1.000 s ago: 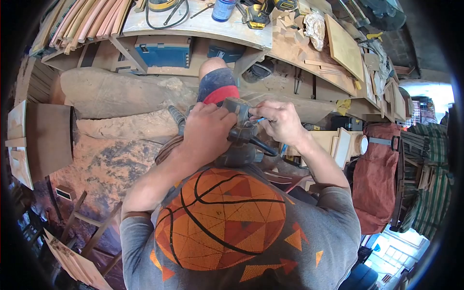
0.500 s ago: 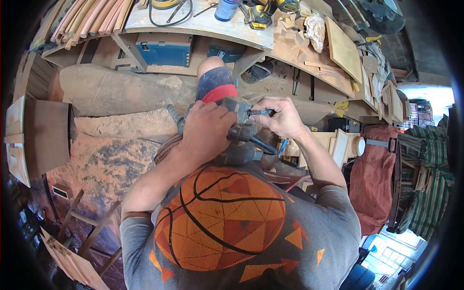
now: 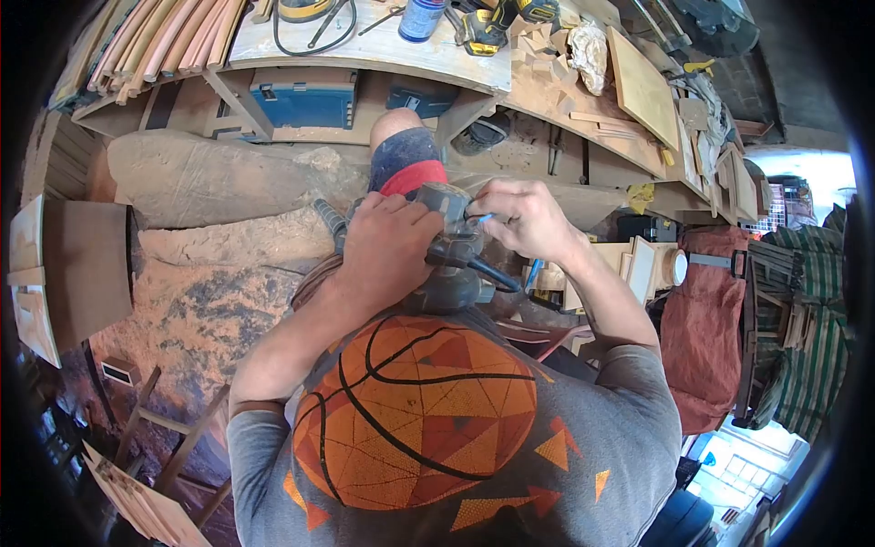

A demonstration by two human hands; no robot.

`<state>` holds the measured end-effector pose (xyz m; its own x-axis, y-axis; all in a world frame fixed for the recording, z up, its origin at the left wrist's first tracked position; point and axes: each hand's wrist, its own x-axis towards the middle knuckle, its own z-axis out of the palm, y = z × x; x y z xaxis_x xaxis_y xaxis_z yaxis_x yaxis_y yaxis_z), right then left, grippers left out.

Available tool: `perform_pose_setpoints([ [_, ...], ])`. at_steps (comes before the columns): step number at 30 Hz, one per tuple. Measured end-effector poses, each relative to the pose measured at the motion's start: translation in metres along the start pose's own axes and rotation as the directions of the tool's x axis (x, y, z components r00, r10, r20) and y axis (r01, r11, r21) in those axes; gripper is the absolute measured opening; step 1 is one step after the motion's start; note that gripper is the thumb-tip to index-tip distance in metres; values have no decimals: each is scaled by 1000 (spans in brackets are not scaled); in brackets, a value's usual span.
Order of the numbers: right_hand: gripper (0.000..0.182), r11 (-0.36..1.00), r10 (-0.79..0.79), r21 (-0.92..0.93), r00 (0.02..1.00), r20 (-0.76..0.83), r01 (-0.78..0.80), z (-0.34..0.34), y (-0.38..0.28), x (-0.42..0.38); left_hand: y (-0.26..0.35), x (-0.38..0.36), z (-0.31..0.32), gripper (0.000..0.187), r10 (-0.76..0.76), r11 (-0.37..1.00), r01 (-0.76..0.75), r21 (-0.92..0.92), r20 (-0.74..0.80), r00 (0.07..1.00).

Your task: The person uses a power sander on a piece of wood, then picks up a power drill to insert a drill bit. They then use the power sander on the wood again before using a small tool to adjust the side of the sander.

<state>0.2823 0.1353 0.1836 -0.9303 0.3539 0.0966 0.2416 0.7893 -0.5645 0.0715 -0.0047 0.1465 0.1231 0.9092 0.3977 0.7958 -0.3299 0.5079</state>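
My left hand (image 3: pixel 387 239) is closed around a dark, dusty power tool (image 3: pixel 448 290) held in front of my lap. Its exact kind is hard to make out. Beside the tool's upper right, my right hand (image 3: pixel 527 219) pinches a slim blue-handled tool (image 3: pixel 488 218), whose end meets the power tool's body. My fingers cover much of this blue piece. A ribbed grey hose end (image 3: pixel 330 219) shows just left of my left hand. From the power tool's right side, a dark rod-like part (image 3: pixel 495 273) sticks out.
Ahead stands a workbench (image 3: pixel 374 56) with a yellow-black drill (image 3: pixel 481 35) and a blue can (image 3: pixel 421 18). Wood strips (image 3: pixel 169 41) are stacked at its left. Below sits a blue case (image 3: pixel 305 98). Wood offcuts (image 3: pixel 545 68) lie right. Sawdust covers the floor (image 3: pixel 196 319).
My right hand has turned slightly, and less of the blue-handled tool shows between its fingers. My left hand keeps its hold on the power tool. The view has shifted a little.
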Motion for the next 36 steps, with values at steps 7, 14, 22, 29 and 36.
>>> perform_pose_setpoints([
  [7, 19, 978, 189, 93, 981, -41, -185, 3, -5, 2, -2, 1, -3, 30, 8, 1000, -8, 5, -12, 1000],
  [14, 16, 994, 74, -86, 996, 45, -70, -10, 0, 14, -5, 7, 0, 27, 10, 1000, -11, 23, 27, 1000],
  [22, 16, 936, 326, 157, 944, -54, -314, 13, 14, 3, -6, 9, 2, 25, -8, 999, 9, 37, -33, 999],
  [29, 18, 844, 426, 431, 888, -173, -320, 38, 16, -15, -8, 6, 6, 34, -13, 1000, 13, 11, -12, 1000],
  [36, 14, 814, 452, 479, 876, -167, -329, 40, 17, -23, -4, 9, 3, 24, -27, 1000, 27, -6, 8, 1000],
])
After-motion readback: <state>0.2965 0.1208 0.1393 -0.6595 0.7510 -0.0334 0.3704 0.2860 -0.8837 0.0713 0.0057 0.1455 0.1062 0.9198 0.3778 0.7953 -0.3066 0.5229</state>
